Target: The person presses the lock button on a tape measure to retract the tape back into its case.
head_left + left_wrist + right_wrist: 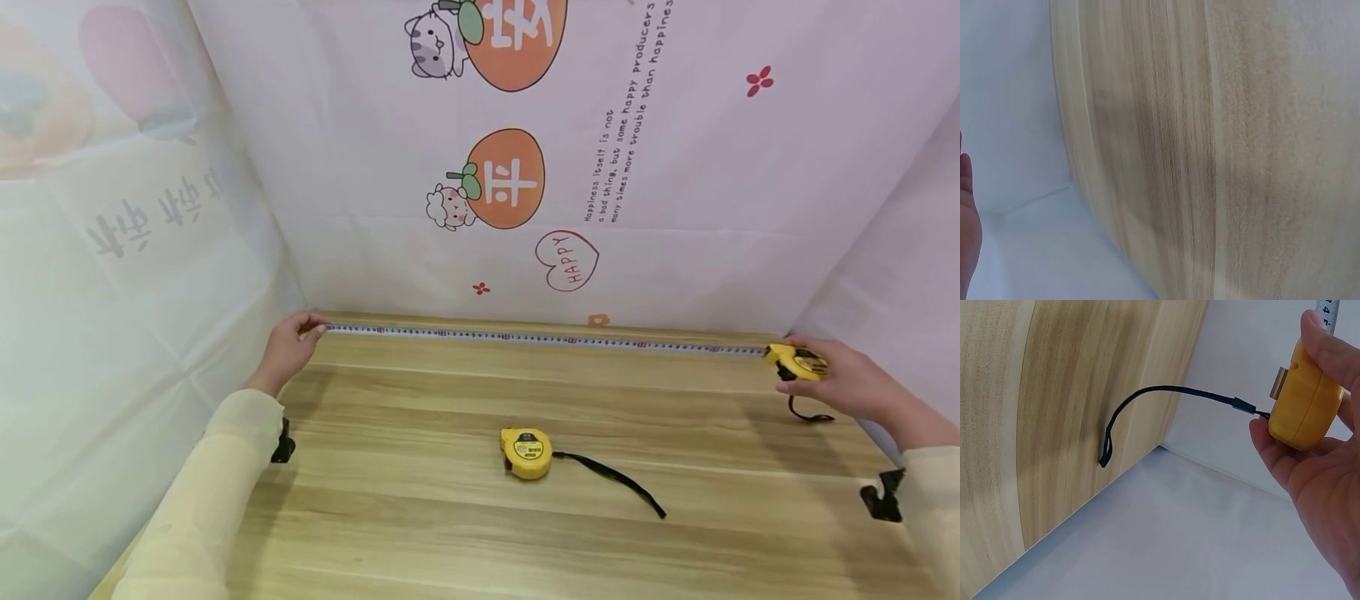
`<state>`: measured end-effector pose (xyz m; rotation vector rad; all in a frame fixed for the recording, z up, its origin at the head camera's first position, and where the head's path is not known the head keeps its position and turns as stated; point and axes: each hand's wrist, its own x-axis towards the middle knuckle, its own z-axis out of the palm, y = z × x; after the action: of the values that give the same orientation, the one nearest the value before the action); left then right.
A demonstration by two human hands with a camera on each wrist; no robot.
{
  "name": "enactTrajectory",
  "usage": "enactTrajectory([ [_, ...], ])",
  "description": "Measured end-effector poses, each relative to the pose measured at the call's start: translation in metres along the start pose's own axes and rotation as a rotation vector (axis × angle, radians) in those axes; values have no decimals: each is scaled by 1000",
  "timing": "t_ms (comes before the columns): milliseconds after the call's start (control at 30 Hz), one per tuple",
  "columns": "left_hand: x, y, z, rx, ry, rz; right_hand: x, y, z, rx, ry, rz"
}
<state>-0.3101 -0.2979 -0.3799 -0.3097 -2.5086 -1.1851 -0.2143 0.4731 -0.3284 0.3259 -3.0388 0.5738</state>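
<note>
My right hand (pixel 843 383) grips a yellow tape measure (pixel 802 363) at the table's back right, its black wrist strap (pixel 1172 389) hanging toward the wood. From its mouth the white tape blade (pixel 510 337) runs out straight along the back edge of the table. At the far left my left hand (pixel 291 346) pinches the blade's end between thumb and fingers. In the left wrist view only a sliver of that hand (pixel 967 219) shows, with the blade out of sight. A second yellow tape measure (pixel 527 454) lies on the table between my arms, its strap trailing right.
The light wood tabletop (pixel 420 533) meets a printed white sheet (pixel 375 167) hanging along its back. More white sheeting (pixel 97 333) hangs on the left, and another sheet (pixel 915 267) closes the right side. Black wrist mounts (pixel 883 497) stick out from both sleeves.
</note>
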Motion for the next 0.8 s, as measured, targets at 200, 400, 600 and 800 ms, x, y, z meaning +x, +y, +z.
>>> enactTrajectory([
  [200, 0, 3, 2, -36, -18, -13, 0, -2, 0, 8, 10, 13],
  [400, 0, 10, 5, -41, -39, -14, 1, -6, 3, 26, 41, 0],
  [600, 2, 12, 8, -55, -33, 2, 1, -10, 6, 47, 69, -4],
  [800, 3, 11, 9, -73, -25, 11, 4, -10, 7, 64, 77, 0],
])
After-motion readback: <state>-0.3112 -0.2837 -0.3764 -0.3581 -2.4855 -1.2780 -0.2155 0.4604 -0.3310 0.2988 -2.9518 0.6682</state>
